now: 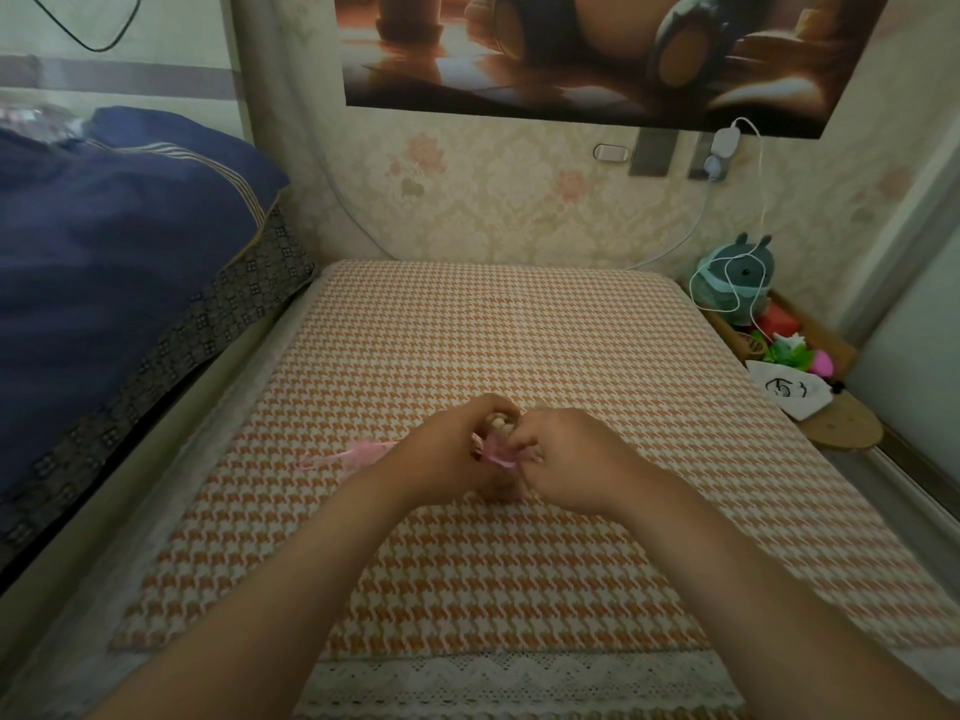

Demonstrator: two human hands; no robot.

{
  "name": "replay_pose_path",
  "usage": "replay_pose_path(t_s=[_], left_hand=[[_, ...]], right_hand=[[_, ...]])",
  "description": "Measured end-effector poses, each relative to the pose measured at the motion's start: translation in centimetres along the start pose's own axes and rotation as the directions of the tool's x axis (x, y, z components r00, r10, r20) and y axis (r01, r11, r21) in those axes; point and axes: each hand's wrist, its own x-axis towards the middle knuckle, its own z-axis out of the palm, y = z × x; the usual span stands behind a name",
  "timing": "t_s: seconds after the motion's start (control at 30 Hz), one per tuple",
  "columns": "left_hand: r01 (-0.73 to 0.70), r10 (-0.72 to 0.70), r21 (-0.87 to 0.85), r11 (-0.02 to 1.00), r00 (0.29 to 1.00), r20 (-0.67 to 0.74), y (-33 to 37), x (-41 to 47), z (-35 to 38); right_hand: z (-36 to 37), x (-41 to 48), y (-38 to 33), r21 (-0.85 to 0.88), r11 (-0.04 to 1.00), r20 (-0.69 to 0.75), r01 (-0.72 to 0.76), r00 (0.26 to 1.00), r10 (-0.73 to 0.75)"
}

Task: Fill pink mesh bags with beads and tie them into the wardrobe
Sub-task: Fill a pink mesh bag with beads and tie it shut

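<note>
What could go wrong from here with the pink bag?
Beads show above the pink mesh bag gripped by the left hand and right hand; if the mouth is not yet closed, a slip could scatter them over the houndstooth mat. The loose pink piece beside the left hand might snag.

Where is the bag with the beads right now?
Head view, centre: the bag is pinched between the left hand and right hand, over the checked mat.

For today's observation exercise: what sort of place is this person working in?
Most likely a home bedroom: a navy quilt lies heaped at the left, floral wallpaper covers the wall, and a plush toy sits at the right.
</note>
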Motion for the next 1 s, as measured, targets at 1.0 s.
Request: replay_pose_path(t_s=[1.0], left_hand=[[0.168,-0.163,0.080,0.983,0.984,-0.066,2.3,0.1,-1.1]], right_hand=[[4.4,3.4,4.9,0.019,0.973,-0.210,-0.231,0.950,0.230]])
